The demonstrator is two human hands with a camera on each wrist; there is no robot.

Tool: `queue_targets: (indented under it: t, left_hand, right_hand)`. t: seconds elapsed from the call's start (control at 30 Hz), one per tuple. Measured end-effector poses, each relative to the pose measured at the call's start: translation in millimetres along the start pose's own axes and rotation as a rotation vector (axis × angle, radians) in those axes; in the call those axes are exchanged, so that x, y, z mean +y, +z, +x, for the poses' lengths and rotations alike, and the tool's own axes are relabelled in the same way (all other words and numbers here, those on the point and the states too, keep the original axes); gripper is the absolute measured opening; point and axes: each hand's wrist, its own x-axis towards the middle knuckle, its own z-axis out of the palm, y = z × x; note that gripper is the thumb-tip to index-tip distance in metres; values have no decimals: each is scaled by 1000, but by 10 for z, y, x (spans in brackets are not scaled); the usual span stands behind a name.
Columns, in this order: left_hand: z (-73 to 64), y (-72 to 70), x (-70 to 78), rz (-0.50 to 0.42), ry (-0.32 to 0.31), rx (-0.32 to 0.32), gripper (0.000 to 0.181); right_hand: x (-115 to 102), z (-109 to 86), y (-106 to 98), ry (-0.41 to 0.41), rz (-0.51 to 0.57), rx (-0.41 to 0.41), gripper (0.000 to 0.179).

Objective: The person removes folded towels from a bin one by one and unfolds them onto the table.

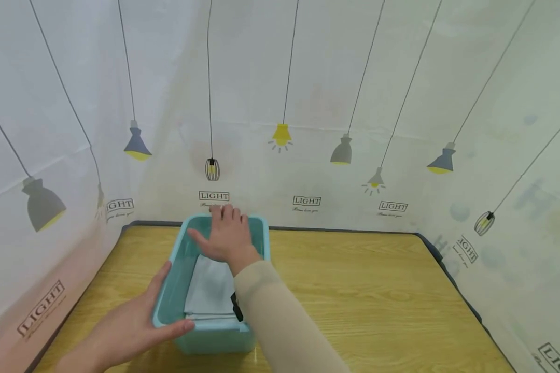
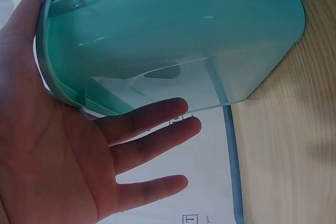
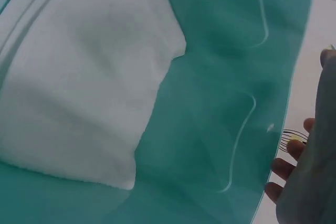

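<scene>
A light teal plastic bin (image 1: 214, 342) stands on the table, and a folded whitish towel (image 1: 210, 285) lies inside it against the near end. My left hand (image 1: 126, 326) is at the near left corner, its thumb along the near rim. In the left wrist view the other fingers (image 2: 152, 156) extend straight and spread beside the bin's outer wall. Over the far end reaches my right hand (image 1: 228, 235), thumb spread to the left, fingers at the far rim. From the right wrist, the towel (image 3: 89, 77) shows fuzzy edges, with fingertips (image 3: 283, 169) just beyond the rim.
The wooden table (image 1: 378, 290) extends to the right of the bin. Behind and along both sides hangs a white sheet (image 1: 252, 77) printed with lamps. A dark edge strip (image 1: 345, 230) borders the tabletop.
</scene>
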Motion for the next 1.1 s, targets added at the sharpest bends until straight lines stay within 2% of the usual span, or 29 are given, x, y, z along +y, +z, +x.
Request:
queue_targets:
  t: [0.23, 0.5, 0.7, 0.97, 1.1]
  left_hand:
    - [0, 0, 16, -4, -5, -1, 129]
    - [26, -22, 16, -5, -30, -25, 130]
    - [53, -18, 4, -20, -47, -53, 130]
    - [34, -3, -10, -11, -30, -40, 130]
    - [47, -12, -9, -25, -51, -62, 130]
  right_hand:
    - [-5, -20, 132, 6, -32, -183, 94]
    - [45, 95, 449, 96, 30, -377, 97]
    - [55, 79, 560, 162, 74, -450, 97]
    - [66, 124, 729, 177, 77, -514, 104]
    - [82, 151, 772, 180, 76, -520, 103]
